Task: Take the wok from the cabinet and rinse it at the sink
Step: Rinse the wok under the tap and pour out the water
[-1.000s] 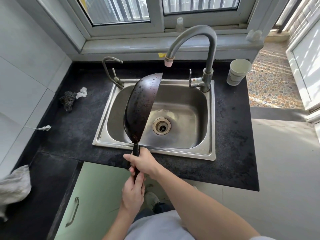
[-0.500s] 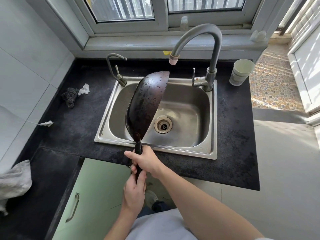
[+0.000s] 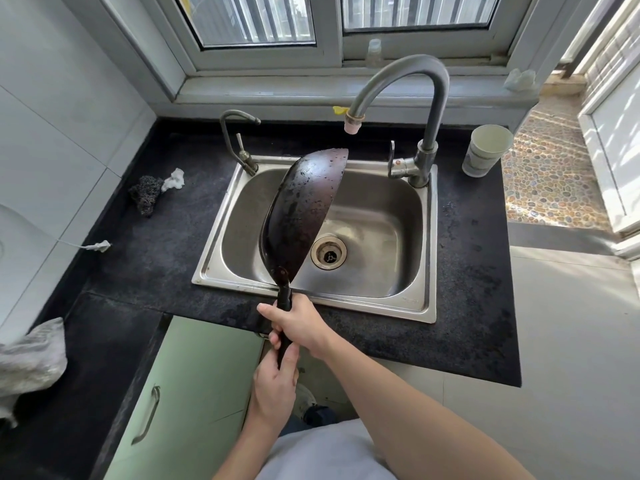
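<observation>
A dark, wet wok (image 3: 299, 216) stands tilted on its edge over the steel sink (image 3: 415, 308), its outer side turned left, its rim just below the tall grey faucet (image 3: 398, 69). No water runs from the spout. My right hand (image 3: 299, 323) grips the black wok handle near the pan. My left hand (image 3: 275, 386) holds the handle's lower end, just under the right hand. The drain (image 3: 328, 252) shows to the right of the wok.
A small second tap (image 3: 239, 140) rises at the sink's back left. A steel scrubber (image 3: 145, 195) and white scrap lie on the black counter (image 3: 145, 258). A paper cup (image 3: 486, 150) stands right of the faucet. A green cabinet door (image 3: 187, 393) is below.
The wok has stayed tilted over the sink in both hands, shifting slightly right toward the spout. The view has moved a little.
</observation>
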The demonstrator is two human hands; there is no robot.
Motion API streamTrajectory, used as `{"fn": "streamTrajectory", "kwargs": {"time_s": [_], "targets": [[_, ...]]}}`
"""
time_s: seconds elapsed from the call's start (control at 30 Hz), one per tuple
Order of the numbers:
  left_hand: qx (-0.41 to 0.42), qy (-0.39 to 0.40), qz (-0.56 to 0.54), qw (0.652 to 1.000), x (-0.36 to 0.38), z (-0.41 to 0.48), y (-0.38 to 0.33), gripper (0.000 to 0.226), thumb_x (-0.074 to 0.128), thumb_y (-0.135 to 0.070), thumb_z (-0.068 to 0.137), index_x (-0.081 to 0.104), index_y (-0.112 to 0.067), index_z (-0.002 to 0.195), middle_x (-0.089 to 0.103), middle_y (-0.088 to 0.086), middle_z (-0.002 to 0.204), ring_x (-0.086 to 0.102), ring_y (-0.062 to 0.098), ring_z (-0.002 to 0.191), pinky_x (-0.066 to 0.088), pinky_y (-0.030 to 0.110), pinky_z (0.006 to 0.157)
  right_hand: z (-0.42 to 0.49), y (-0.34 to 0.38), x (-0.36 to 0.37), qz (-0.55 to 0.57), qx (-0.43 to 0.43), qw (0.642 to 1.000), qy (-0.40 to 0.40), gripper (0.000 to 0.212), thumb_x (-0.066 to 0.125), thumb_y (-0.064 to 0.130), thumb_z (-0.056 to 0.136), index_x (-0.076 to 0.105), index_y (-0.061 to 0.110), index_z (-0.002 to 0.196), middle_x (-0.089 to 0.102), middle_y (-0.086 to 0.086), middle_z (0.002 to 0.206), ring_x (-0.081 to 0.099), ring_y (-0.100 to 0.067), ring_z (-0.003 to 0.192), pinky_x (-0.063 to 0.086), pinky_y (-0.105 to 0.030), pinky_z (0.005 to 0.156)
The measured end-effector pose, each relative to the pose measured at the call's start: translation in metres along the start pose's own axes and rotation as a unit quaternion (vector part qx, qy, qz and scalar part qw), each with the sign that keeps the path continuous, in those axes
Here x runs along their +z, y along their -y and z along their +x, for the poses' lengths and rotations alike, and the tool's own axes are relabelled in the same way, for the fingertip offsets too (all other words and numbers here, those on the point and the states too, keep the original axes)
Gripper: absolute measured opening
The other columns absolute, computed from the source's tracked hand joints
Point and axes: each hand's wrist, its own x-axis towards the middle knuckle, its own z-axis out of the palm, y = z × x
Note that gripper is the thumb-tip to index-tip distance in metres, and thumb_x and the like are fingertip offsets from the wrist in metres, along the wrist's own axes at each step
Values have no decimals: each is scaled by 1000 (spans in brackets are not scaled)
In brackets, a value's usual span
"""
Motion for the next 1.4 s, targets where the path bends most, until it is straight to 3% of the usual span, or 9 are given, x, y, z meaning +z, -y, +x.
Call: {"fn": "streamTrajectory", "kwargs": {"time_s": [0.07,0.2,0.37,0.53,0.67,0.8,0.97,1.27,1.4], "targets": [[-12,12,-3,1000,1,1,-4,25,55,-27,96,62,-10,79,42,-5,49,36,10,42,34,27,46,1,1,0,-7,5,1000,-11,40,66,27,93,46,14,62,51,1,46,55,-23,45,48,-41,57],[-86,57,-86,991,-2,5,-3,42,70,-53,70,61,-13,76,44,-9,44,35,9,37,27,29,40,4,3,2,-22,2,999,-29,40,67,23,93,45,13,61,48,-5,50,55,-20,43,49,-31,50],[-118,92,-164,975,-13,5,-9,26,55,-22,96,54,-5,77,36,-5,46,27,5,33,22,16,31,6,5,13,-71,6,996,-47,39,68,31,91,48,14,61,55,-2,49,62,-22,47,54,-37,55],[-132,165,-192,958,-37,11,-7,27,48,-28,99,53,-8,82,35,-4,53,24,7,36,13,19,35,7,9,27,-58,14,995,-74,40,67,34,91,49,13,62,58,-6,52,64,-28,51,55,-40,57],[-163,243,-249,923,-56,18,-2,26,54,-34,89,48,-10,81,31,-4,56,22,6,37,17,16,32,9,4,42,54,37,993,-98,31,71,19,92,49,7,73,53,-7,57,57,-17,43,51,-30,48],[-219,299,-301,879,-74,29,7,30,56,-40,84,46,-12,81,29,-4,56,20,4,35,15,14,30,18,-6,58,235,116,961,-91,33,72,10,90,49,14,67,48,0,54,51,-12,45,45,-21,45],[-262,360,-328,833,-89,49,21,34,51,-46,91,53,-12,82,27,-3,58,20,4,36,14,16,32,29,-13,72,256,128,951,-119,32,68,9,93,48,17,70,45,3,55,47,-8,42,43,-19,43],[-186,355,-169,901,-105,65,44,28,55,-28,95,54,0,92,60,8,69,49,18,48,40,29,46,29,-30,86,144,63,970,-183,30,65,4,94,45,11,73,47,-1,56,50,-14,45,46,-26,45],[-222,358,-208,883,-102,62,41,21,50,-21,100,54,-1,94,55,6,69,47,15,54,40,26,47,25,-31,87,100,58,975,-190,28,67,8,93,48,10,73,50,-2,57,54,-14,47,49,-28,49]]}}
